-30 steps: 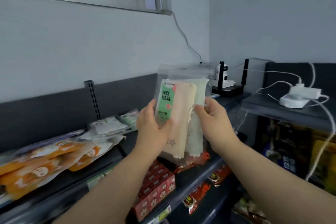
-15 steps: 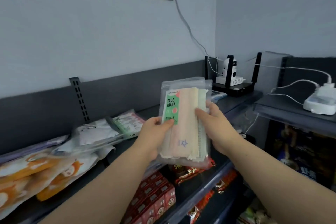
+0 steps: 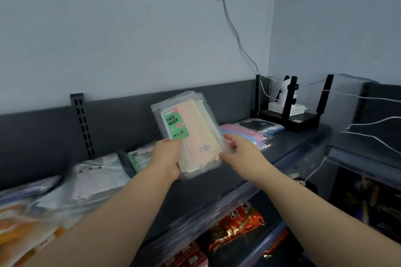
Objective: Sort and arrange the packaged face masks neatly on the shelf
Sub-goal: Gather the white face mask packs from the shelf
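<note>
The person is holding a clear plastic packet of pastel face masks with a green "FACE MASK" label (image 3: 195,134) over the dark grey metal shelf (image 3: 219,186), tilted, between the packets lying on either side. The left hand (image 3: 167,155) is gripping its lower left corner, thumb lying over the front; its fingers are hiding behind the packet. The right hand (image 3: 240,151) is pinching the lower right edge, and its fingertips are partly hiding behind the plastic too. Whether the packet's bottom edge is touching the shelf cannot be told. To the left, white packets (image 3: 97,174) and a green-printed packet (image 3: 138,156) are lying blurred, and orange-printed packets (image 3: 19,223) are running off the frame's edge. To the right, pink and blue packets (image 3: 240,132) are showing only in part behind the right hand. A black router with upright antennas (image 3: 293,119) is partly covering a white camera (image 3: 284,95).
</note>
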